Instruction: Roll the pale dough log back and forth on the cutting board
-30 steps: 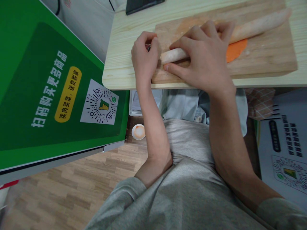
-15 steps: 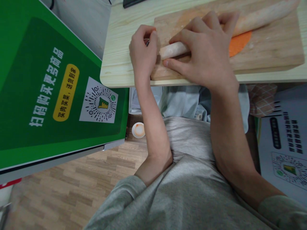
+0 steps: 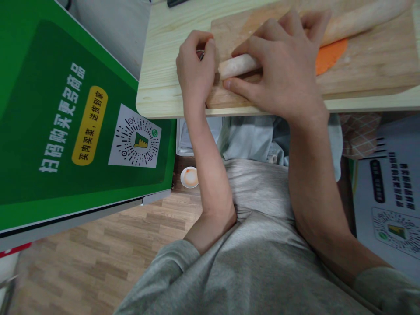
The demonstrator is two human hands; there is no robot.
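Observation:
My right hand [image 3: 285, 70] lies over a pale, flour-dusted rolling pin [image 3: 241, 65]. Its fingers bend over the far side and the thumb rests along the near side. From under the hand, the pin's thicker part [image 3: 367, 22] runs to the upper right. Beneath it lies a flat orange dough sheet [image 3: 331, 57], partly covered by hand and pin. At the left edge of the wooden board [image 3: 367, 74], my left hand [image 3: 196, 65] is closed, thumb against curled fingers, beside the pin's end. A small dark, shiny bit shows inside; I cannot make out what it is.
The board lies on a pale wooden table [image 3: 164, 57], close to its front edge. A green sign panel [image 3: 131, 183] with a code stands at left. Below are folded cloths [image 3: 249, 135] and a small white dish [image 3: 189, 177]. A dark object [image 3: 175, 2] lies at the back.
The whole view has shifted slightly, with table and board a little higher in the picture. Both hands keep nearly the same pose, and the rolling pin shows hardly any movement on the board.

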